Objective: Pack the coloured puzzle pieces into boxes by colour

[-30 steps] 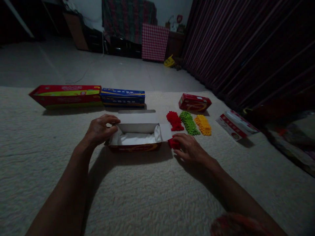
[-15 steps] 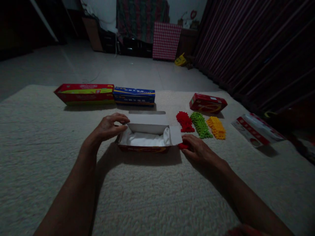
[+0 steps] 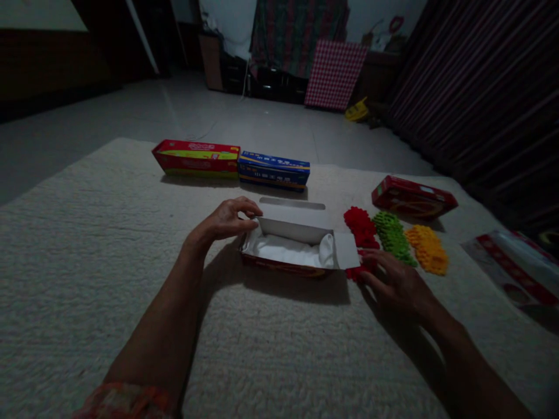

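An open carton point(image 3: 288, 269) with its lid folded back sits before me, white cloth-like lining point(image 3: 286, 250) inside. My left hand point(image 3: 229, 220) pinches the carton's left end between thumb and fingers. Just beyond the right end flap point(image 3: 347, 251), my right hand point(image 3: 395, 282) has its fingers closed on a red toothed plastic piece point(image 3: 354, 273), partly hidden by the fingers. Behind that hand lie a stack of red toothed pieces point(image 3: 360, 226), a green stack point(image 3: 393, 237) and a yellow stack point(image 3: 428, 249).
A red and yellow box point(image 3: 196, 160) and a blue box point(image 3: 274, 171) stand end to end behind the carton. Another red box point(image 3: 414, 198) lies at the back right. A red and clear package point(image 3: 515, 267) is at far right, all on a pale quilted mat point(image 3: 271, 349).
My view has turned left, so everything appears shifted right. More of the red toothed piece shows under my right fingers, beside the flap. My left hand stays on the carton's left end.
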The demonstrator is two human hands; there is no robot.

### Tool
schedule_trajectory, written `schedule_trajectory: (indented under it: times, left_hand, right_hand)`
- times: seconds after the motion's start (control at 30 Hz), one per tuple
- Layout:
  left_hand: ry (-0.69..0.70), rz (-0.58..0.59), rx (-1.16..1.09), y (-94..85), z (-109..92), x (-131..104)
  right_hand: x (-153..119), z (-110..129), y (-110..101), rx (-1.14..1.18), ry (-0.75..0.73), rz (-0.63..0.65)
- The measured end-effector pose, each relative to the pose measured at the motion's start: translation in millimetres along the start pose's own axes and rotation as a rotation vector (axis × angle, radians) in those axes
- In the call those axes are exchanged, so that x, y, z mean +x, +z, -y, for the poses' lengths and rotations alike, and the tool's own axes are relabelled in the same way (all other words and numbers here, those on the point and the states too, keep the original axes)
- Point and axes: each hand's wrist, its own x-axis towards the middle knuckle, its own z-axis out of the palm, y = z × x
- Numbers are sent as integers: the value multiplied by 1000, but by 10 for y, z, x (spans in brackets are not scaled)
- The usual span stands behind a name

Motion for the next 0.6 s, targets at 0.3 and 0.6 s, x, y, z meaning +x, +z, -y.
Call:
schedule_trajectory:
  times: [0.3,0.6]
  left_hand:
    - [-36,-8,-25,13,-3,8]
    - [-21,-11,-60,21,43,17]
  right_hand:
    - [639,831,-468,-51,-190,-135]
    - [1246,1448,99,129,-330,241]
